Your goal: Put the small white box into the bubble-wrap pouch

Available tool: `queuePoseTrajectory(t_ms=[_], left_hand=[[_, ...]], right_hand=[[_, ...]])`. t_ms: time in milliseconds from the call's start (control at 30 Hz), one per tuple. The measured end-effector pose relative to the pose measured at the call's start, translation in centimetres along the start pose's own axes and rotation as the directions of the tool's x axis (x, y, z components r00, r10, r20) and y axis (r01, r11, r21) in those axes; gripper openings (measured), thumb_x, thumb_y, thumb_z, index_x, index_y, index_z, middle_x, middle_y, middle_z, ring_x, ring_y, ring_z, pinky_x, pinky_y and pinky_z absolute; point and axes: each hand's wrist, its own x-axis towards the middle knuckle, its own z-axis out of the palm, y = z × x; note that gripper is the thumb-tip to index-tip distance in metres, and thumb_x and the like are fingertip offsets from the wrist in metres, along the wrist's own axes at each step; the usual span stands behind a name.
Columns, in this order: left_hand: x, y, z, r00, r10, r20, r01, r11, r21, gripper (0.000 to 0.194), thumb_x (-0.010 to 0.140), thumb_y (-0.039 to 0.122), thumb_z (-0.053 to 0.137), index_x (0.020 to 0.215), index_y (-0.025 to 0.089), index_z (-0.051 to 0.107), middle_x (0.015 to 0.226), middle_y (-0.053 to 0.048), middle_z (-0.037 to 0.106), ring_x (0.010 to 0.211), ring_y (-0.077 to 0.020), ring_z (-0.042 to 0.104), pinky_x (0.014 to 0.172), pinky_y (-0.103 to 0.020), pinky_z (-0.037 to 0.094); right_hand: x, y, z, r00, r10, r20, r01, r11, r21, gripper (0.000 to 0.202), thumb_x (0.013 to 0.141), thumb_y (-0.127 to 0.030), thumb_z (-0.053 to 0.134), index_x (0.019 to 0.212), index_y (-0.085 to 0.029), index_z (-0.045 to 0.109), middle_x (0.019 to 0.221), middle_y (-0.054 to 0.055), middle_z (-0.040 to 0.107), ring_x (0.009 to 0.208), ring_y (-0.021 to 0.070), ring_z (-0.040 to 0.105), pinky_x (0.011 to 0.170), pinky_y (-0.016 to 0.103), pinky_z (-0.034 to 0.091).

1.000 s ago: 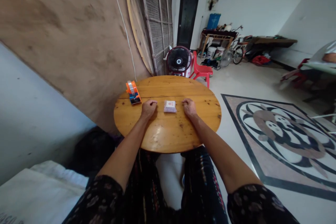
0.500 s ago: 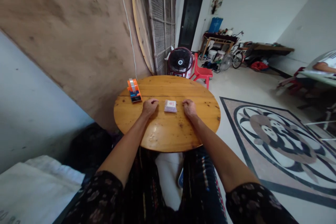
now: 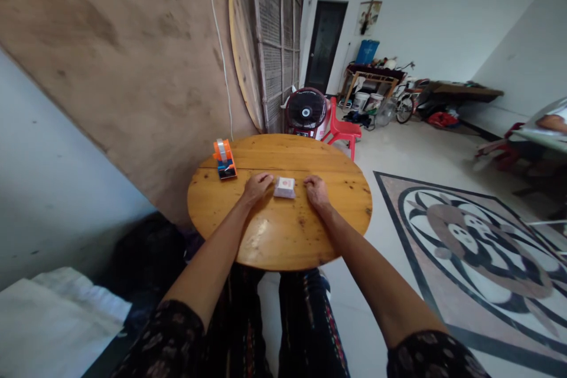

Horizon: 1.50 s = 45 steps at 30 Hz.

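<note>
Plastic-wrapped packet [image 3: 284,187], small and pale with reddish print on top, sits on the round wooden desk [image 3: 274,233] before us, between our two hands. Our left hand [image 3: 257,187] lies just beside it, the fingers partly uncurled and pointing its way; we see nothing in their hold, though we cannot tell whether the fingertips touch the wrapping. Our right hand [image 3: 317,191] rests on the other side, a little farther off, with the fingers bent inward; we cannot tell how far they are closed or whether they have hold of anything. Beyond our left hand, near the desk's edge, stands an orange and blue tape dispenser [image 3: 227,164] with a roll of clear tape. Past the far edge we see a dark fan [image 3: 306,109] and, next to it, a red plastic chair [image 3: 343,129]. A large brown board [image 3: 110,71] leans along the wall to our left, and a white sack [image 3: 57,319] lies low at that side. To our right, the floor bears a panda design [image 3: 482,236], and another person's arm [image 3: 553,123] shows at the picture's edge.
</note>
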Motion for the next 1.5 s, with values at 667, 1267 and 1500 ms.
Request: queuePoseTrajectory(t_ms=[667,1267,1500], left_hand=[[-0.5,1.9,1.1,0.984,-0.084,0.158,0.110,0.981,-0.161,0.040,0.072,0.048,0.067,0.094,0.014,0.071,0.088,-0.005,0.073,0.080,-0.0193,0.064,0.076,-0.029,0.050],[-1.2,2.0,1.3,0.988,-0.052,0.144,0.071,0.988,-0.134,0.030,0.075,0.045,0.062,0.082,0.016,0.065,0.078,-0.002,0.065,0.073,-0.0158,0.058,0.071,-0.027,0.046],[-1.0,1.6,0.1,0.993,-0.120,0.016,0.120,0.962,-0.247,0.045,0.073,0.050,0.065,0.102,0.015,0.064,0.100,-0.007,0.069,0.085,-0.0178,0.063,0.083,-0.032,0.049]], right_hand=[[-0.8,-1.7,-1.2,0.887,-0.203,0.415,0.164,0.978,0.129,0.058,0.075,-0.027,0.065,0.132,-0.018,0.056,0.132,0.011,0.061,0.123,0.0275,0.055,0.109,0.048,0.037],[-1.1,-2.4,-0.5,0.846,-0.295,0.445,0.325,0.946,0.010,0.052,0.077,-0.037,0.070,0.126,-0.022,0.061,0.121,0.009,0.068,0.113,0.0287,0.060,0.103,0.044,0.037],[-1.3,-2.4,-1.1,0.876,-0.165,0.454,0.150,0.986,0.069,0.078,0.074,-0.037,0.072,0.144,-0.019,0.043,0.141,0.013,0.053,0.132,0.0304,0.048,0.112,0.049,0.030]])
